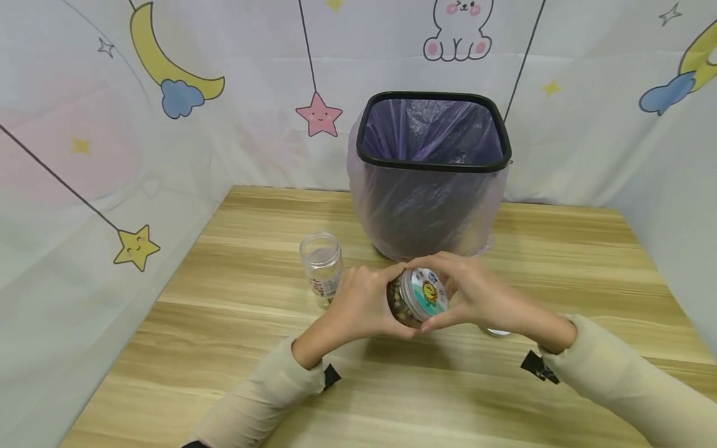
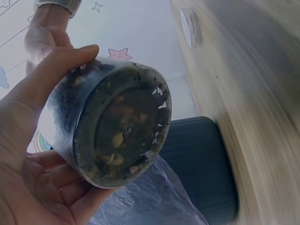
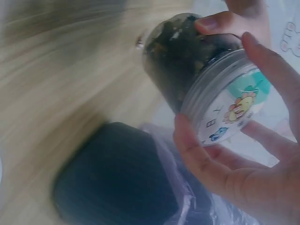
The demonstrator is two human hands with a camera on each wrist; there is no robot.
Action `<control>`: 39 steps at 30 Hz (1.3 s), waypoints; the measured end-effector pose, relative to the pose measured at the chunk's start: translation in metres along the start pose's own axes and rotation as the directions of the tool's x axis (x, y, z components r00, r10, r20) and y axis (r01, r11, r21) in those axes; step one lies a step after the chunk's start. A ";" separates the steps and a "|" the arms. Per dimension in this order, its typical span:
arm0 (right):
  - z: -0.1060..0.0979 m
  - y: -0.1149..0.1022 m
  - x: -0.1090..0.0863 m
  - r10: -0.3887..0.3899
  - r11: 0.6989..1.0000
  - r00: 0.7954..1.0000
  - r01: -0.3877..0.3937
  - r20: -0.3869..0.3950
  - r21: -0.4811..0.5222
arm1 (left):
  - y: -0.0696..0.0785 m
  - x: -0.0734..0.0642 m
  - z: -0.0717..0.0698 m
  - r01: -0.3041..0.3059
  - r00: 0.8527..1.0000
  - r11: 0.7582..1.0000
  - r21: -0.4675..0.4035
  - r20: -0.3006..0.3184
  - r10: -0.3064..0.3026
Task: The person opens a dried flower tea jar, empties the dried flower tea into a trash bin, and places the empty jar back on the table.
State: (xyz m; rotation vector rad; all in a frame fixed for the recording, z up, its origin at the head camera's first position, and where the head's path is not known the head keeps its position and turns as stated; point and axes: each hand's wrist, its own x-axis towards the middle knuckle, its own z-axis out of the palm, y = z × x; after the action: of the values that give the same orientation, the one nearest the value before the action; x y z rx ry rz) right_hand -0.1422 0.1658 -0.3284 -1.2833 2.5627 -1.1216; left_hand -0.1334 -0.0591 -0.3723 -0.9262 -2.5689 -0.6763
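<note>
In the head view, a clear jar point(image 1: 398, 305) packed with small dark and tan pieces is tilted above the table. My left hand point(image 1: 365, 302) grips its body, the thumb along the upper side and the fingers underneath. Its screw lid point(image 1: 429, 291) has a white and green label with a cartoon flower and is on the jar. Fingers and thumb of my right hand point(image 1: 476, 291) hold the lid by its rim. The left wrist view looks at the jar's round base point(image 2: 126, 129), where pieces show through.
A second clear jar point(image 1: 322, 264) stands uncapped left of my left hand, a little material at its bottom. Another lid point(image 1: 497, 332) lies on the wooden table point(image 1: 269, 373), partly behind my right wrist. Behind my hands stands a black-rimmed trash bin point(image 1: 434, 167) with a purple liner.
</note>
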 end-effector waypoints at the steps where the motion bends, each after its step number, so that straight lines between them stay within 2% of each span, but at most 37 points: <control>1: 0.001 0.001 0.000 0.000 1.000 1.000 0.000 0.003 0.005 | 0.000 0.000 0.000 -0.003 1.000 1.000 -0.004 0.006 0.003; 7: 0.000 0.005 0.001 -0.018 1.000 0.997 0.019 0.079 -0.011 | -0.005 -0.001 -0.001 0.020 0.997 0.993 -0.116 0.082 -0.010; 11: -0.003 0.004 0.004 -0.047 0.998 0.987 0.052 0.156 -0.030 | -0.009 -0.003 -0.002 0.049 0.988 0.975 -0.215 0.155 -0.015; 15: -0.006 0.003 0.006 -0.073 0.996 0.980 0.081 0.187 -0.035 | -0.012 -0.003 -0.003 0.052 0.984 0.961 -0.272 0.180 -0.002; 21: -0.007 0.001 0.005 -0.102 0.991 0.981 0.115 0.166 -0.067 | -0.013 -0.004 -0.003 0.056 0.986 0.958 -0.281 0.164 -0.009; 25: -0.006 -0.001 0.005 -0.101 0.989 0.987 0.113 0.122 -0.098 | -0.013 -0.004 -0.003 0.043 0.992 0.962 -0.270 0.123 -0.010; 29: -0.004 -0.006 0.003 -0.034 0.987 0.997 0.045 0.076 -0.152 | -0.012 -0.003 -0.003 0.028 0.996 0.966 -0.256 0.085 -0.006; 33: -0.004 -0.009 0.005 0.014 0.981 0.999 -0.004 0.047 -0.194 | -0.010 -0.002 -0.004 0.024 0.997 0.967 -0.255 0.073 -0.006; 39: -0.006 -0.008 0.006 0.018 0.978 1.000 -0.014 0.013 -0.207 | -0.009 0.000 -0.005 0.021 0.998 0.972 -0.234 0.055 -0.008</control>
State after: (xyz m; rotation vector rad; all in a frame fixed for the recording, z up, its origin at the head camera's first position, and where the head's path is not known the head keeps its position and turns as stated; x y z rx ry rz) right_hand -0.1431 0.1619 -0.3176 -1.3021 2.7331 -0.8569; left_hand -0.1382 -0.0675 -0.3713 -1.0101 -2.5834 -0.9893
